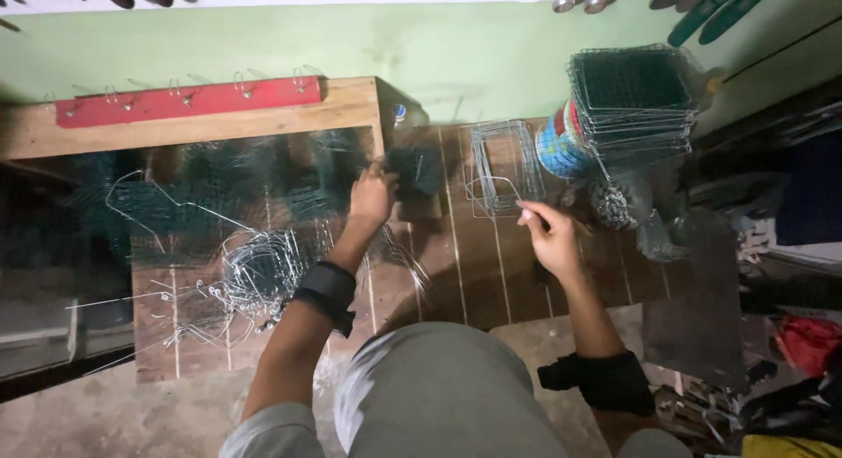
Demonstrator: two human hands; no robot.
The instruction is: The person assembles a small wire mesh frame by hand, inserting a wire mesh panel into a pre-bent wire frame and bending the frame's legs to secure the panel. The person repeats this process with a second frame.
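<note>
Left hand (372, 195): closed on a dark mesh piece (416, 170).
Right hand (551, 239): fingertips pinching a wire frame (502, 167).

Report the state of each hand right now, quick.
Left hand: closed on a dark green mesh piece.
Right hand: fingers pinched at the wire frame; a firm grip cannot be told.

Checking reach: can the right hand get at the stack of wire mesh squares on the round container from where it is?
Probably yes: the right hand is at the wire frames, and nothing stands between it and the mesh stack.
</note>
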